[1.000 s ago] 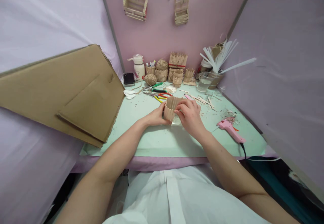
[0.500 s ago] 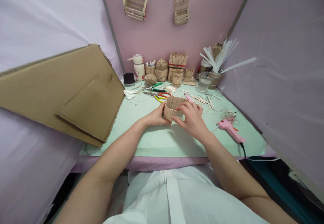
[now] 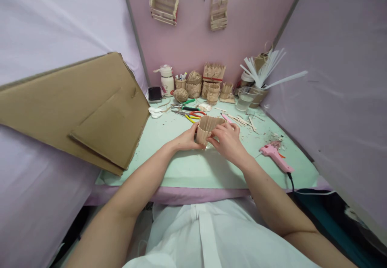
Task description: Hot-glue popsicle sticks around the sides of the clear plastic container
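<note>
A small cup made of wooden slats (image 3: 204, 131) is held just above the green tabletop, its opening tilted up and to the right. My left hand (image 3: 188, 139) is wrapped round its left side and base. My right hand (image 3: 225, 139) is at the cup's right side, thumb and fingertips pinched together against the slats. Whether a separate slat is between those fingertips is too small to tell. Part of the cup's right side is hidden behind my right hand.
Pliers (image 3: 191, 116) and wood slivers (image 3: 242, 119) lie behind the cup. A pink glue gun (image 3: 276, 157) rests at the right. Twine balls, small wooden cups and a water cup (image 3: 244, 99) line the back; cardboard (image 3: 99, 114) leans at the left.
The fingers of my right hand have closed from a wider spread to a pinch at the cup's side. My left hand keeps its hold. The view has shifted slightly.
</note>
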Demonstrator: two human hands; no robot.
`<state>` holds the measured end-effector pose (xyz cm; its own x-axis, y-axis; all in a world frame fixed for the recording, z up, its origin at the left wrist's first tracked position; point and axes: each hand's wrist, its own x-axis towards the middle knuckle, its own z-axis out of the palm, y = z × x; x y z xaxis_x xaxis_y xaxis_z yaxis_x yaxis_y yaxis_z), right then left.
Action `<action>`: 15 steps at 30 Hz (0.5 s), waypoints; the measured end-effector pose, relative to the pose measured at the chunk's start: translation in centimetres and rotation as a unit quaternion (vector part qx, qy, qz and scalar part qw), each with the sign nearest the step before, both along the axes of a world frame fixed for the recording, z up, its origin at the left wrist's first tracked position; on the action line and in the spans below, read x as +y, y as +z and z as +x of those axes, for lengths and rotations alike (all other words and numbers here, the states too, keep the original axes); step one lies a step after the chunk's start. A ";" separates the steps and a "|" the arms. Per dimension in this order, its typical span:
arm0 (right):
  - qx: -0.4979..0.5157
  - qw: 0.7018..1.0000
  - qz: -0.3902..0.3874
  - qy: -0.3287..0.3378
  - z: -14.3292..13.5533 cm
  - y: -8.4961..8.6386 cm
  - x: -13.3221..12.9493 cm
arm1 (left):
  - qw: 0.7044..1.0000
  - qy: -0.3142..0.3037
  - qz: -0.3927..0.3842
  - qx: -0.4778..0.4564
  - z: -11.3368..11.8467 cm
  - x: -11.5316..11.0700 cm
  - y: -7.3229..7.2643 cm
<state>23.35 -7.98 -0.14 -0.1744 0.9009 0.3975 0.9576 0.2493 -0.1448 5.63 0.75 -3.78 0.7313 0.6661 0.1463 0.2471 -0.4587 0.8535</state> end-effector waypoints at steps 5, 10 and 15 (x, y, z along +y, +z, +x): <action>-0.007 1.000 0.001 0.002 0.0 -0.1 0.2 | 1.000 -0.002 0.002 0.000 0.0 0.1 -0.1; -0.004 1.000 -0.003 0.006 0.0 -0.1 0.2 | 1.000 -0.002 0.002 0.004 0.0 0.1 -0.1; -0.004 1.000 -0.011 0.004 -0.1 0.1 0.1 | 1.000 -0.001 0.009 0.005 -0.1 0.0 0.1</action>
<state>23.29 -7.86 -0.03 -0.1844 0.9082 0.3758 0.9568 0.2534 -0.1427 5.58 0.75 -3.72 0.7343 0.6619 0.1503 0.2546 -0.4739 0.8430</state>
